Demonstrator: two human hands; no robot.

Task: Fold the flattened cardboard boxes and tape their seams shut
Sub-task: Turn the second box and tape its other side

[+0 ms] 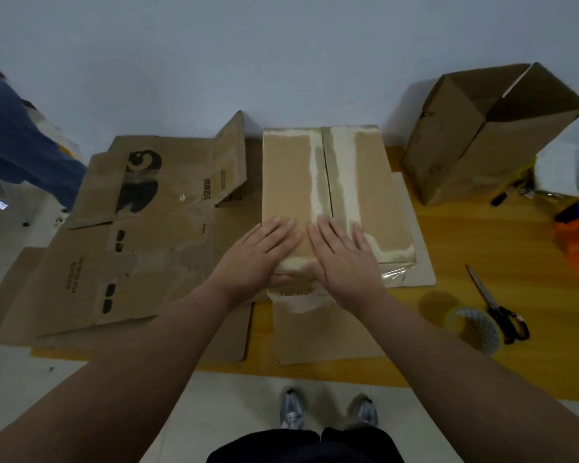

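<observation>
Two hands, left hand (259,252) and right hand (343,257), press flat, fingers (331,228) spread, on the folded box (291,182).

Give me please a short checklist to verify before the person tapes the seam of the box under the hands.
1. Flaps closed: the box top flaps meet at the middle seam; ok.
2. Box held: left hand and right hand press flat on its near end; ok.
3. Tape roll within reach, on the table at the right; ok.
4. Scissors beside the roll; ok.
5. A hand free for the tape: both are on the box; not ok.
6. Loose end of the tape found: cannot tell.
</observation>
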